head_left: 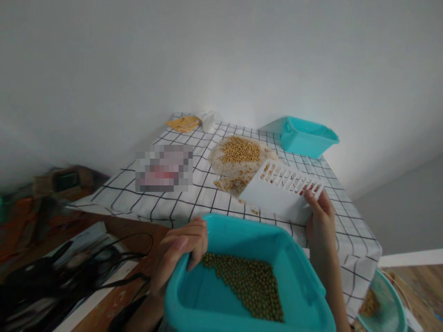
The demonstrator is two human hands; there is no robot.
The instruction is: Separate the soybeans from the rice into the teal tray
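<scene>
My left hand (pixel 180 256) grips the near left rim of a teal plastic tub (pixel 297 272), fingers curled over its edge. Inside the tub lie many soybeans (pixel 249 283), heaped toward one corner. My right hand (pixel 320 214) holds a white slotted plastic scoop (pixel 280 191) by its right end. The scoop rests tilted on the checked tablecloth (pixel 180 198), its edge against a pile of soybeans mixed with rice (pixel 238 159) spread on the cloth.
A second teal tub (pixel 306 136) stands at the table's far right corner. A yellow packet (pixel 183 123) and a small white bag (pixel 207 121) lie at the far edge. Black cables (pixel 86 267) cover a wooden surface at left. A teal bowl (pixel 380 304) sits on the floor at right.
</scene>
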